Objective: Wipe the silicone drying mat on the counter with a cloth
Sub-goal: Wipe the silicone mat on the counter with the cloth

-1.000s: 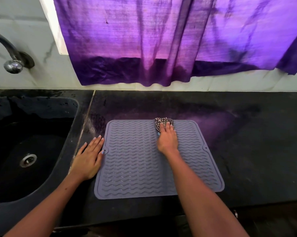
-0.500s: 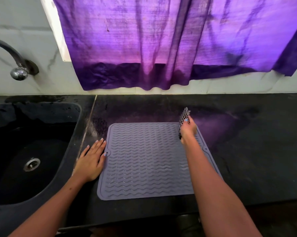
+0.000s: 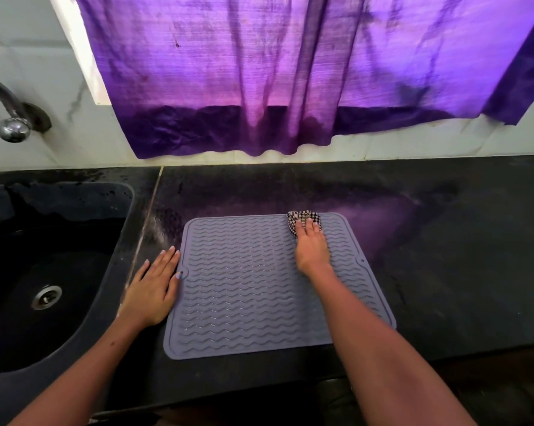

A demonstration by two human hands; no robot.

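A grey silicone drying mat [image 3: 253, 287] with wavy ribs lies flat on the black counter [image 3: 459, 256]. Near the mat's far edge, right of its middle, my right hand [image 3: 311, 245] presses a small checkered cloth [image 3: 302, 218] down with straight fingers; most of the cloth is hidden under the hand. My left hand [image 3: 155, 287] lies flat on the counter against the mat's left edge, fingers straight, the thumb touching the mat's rim.
A dark sink [image 3: 44, 272] with a metal drain [image 3: 46, 297] sits left of the mat. A tap [image 3: 12, 124] juts from the white wall at the far left. A purple curtain [image 3: 290, 72] hangs above the counter's back edge.
Half a second ago my right hand held the cloth raised at the mat's far right corner; now it is back down on the mat, a little further left, pressing the cloth flat. The left hand stays put.
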